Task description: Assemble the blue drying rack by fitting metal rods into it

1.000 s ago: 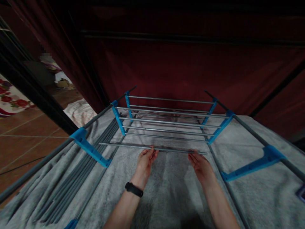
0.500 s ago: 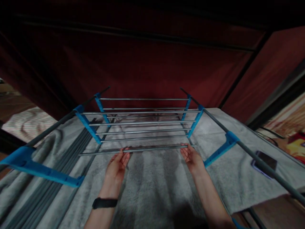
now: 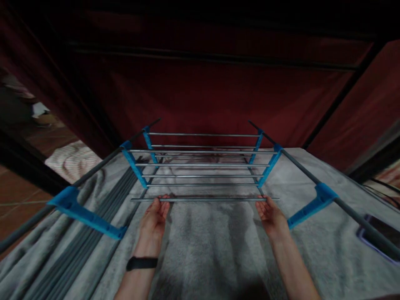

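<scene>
I hold a thin grey metal rod (image 3: 212, 199) level in front of me, just short of a partly built rack. My left hand (image 3: 153, 218) pinches it left of its middle and wears a black wristband. My right hand (image 3: 271, 215) grips it near its right end. The rack (image 3: 203, 164) has several grey rods set between blue plastic brackets (image 3: 134, 167), with long grey side rails running towards me. It stands on a grey towel (image 3: 212, 250).
A bundle of loose grey rods (image 3: 90, 241) lies on the towel at the left. A phone (image 3: 376, 235) lies at the right edge under a side rail. Dark red fabric walls close off the back. Tiled floor and pale cloth (image 3: 71, 160) show at the left.
My hands have slid apart along the rod, the right one out to its end. The rod now lies level and square to the rack. The view has swung right, then partly back.
</scene>
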`<state>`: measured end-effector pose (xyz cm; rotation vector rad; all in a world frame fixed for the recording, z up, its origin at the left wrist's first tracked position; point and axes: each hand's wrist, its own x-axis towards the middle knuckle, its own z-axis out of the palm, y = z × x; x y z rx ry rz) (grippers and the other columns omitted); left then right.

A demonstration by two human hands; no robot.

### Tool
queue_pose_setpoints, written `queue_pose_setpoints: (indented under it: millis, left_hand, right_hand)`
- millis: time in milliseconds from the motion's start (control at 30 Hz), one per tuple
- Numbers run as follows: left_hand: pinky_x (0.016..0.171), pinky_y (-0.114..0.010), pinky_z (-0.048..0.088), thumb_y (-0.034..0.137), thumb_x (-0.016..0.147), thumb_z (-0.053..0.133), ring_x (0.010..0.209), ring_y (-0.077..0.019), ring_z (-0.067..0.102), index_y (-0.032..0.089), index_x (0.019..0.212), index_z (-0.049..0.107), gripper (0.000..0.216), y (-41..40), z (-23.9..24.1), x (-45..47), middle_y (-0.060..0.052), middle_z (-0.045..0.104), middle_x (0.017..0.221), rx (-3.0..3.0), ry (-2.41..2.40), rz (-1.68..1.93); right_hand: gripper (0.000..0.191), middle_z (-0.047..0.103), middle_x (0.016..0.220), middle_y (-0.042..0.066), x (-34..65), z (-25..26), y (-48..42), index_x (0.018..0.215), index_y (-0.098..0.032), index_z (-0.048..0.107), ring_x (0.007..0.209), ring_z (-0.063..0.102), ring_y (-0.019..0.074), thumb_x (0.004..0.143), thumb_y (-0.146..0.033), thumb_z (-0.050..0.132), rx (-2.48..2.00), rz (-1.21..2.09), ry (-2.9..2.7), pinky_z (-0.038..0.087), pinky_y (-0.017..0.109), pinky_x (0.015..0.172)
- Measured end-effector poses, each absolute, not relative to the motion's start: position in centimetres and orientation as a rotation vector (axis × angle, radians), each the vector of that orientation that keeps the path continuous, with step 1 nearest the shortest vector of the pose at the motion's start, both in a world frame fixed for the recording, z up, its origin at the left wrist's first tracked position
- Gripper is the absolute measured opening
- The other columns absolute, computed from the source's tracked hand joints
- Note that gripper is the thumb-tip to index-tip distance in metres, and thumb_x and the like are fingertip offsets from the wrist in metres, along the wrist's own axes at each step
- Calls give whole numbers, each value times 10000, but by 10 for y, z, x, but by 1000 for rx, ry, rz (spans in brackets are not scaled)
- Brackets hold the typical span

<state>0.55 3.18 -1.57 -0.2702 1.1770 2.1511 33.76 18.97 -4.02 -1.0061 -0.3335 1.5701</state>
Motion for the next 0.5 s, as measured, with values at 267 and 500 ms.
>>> queue_pose_setpoints:
  millis: [267,500]
  left_hand:
    - [659,-198,592,34,896,562,666,-106,697,115,777,627,158,31,-15,27,-73,721,802,-183,1036,2158]
    - [640,-193,582,88,916,561,691,-115,703,114,851,635,103,24,-13,17,-92,716,844,-181,1035,2226]
  right_hand:
    - [135,701,852,9,342,-55,199,822,-177,672,738,684,82,854,-91,573,-1129,1649,-442,594,183,754]
    - [161,681,844,13,354,-66,210,764,-208,693,705,681,84,868,-144,587,-1222,1606,-440,573,156,720]
